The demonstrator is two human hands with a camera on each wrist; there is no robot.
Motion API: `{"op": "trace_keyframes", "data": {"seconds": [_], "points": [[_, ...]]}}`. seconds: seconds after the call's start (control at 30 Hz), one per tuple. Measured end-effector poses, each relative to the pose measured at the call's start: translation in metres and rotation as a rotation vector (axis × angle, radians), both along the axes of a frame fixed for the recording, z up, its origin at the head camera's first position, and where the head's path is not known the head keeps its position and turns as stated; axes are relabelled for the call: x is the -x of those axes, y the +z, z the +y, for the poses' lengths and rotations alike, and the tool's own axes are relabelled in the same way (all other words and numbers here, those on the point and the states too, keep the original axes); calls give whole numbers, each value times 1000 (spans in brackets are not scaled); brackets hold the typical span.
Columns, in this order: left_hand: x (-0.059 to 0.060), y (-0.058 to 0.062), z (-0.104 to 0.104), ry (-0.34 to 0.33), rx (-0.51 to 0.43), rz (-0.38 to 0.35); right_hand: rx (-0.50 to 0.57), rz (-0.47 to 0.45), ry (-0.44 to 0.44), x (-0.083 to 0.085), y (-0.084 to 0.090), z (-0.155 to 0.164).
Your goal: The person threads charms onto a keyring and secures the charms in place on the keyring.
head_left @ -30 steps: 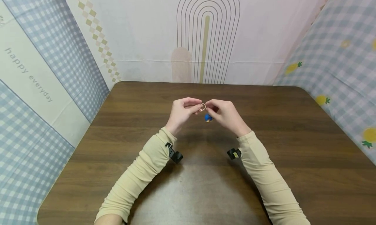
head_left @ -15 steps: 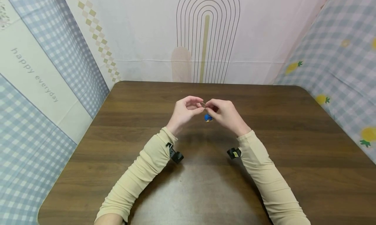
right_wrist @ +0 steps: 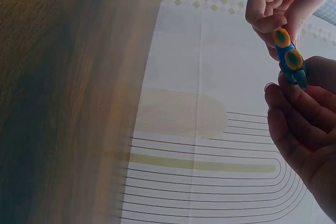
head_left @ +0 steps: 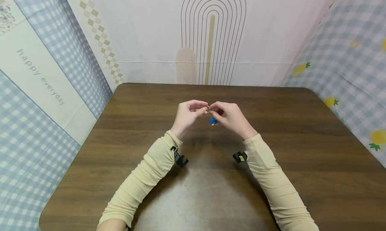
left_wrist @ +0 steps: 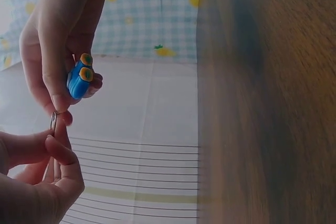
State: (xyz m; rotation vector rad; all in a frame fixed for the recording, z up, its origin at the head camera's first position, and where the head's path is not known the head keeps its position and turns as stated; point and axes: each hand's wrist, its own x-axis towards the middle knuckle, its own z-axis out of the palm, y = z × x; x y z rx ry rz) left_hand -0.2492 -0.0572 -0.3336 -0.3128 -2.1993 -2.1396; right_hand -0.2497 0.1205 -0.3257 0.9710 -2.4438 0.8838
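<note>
Ring [left_wrist: 53, 123], thin and metallic, is held between both hands above the brown wooden table [head_left: 211, 197]. The left hand [head_left: 185, 115] pinches one side of it between thumb and fingers, and the right hand [head_left: 230, 116] pinches the opposite edge. A small blue figure [head_left: 213, 121] with two orange, green-centred rounds hangs just below the right hand's fingertips; whether it touches them, I cannot tell.

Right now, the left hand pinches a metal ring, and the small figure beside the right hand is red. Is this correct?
Not quite: the small figure beside the right hand is blue, with orange parts, not red; the left wrist view shows this. The left hand does pinch a metal ring.
</note>
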Motion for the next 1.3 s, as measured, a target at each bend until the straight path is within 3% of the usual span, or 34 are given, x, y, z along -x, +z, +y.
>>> {"op": "trace_keyframes", "data": {"seconds": [0.23,0.43,0.77,1.03,1.3], "points": [[1,0,-2,-29,25,16,-18,-19,-1,-1,1,0],[-1,1,-2,-46,29,-18,-14,-12,-12,-1,1,1],[0,-1,1,-19,-12,-12,-15,-24,-16,-1,1,1],[1,-1,1,-45,-15,7,-18,14,8,0,1,1],[1,-1,0,-67,56,41,-11,52,20,0,1,2]]}}
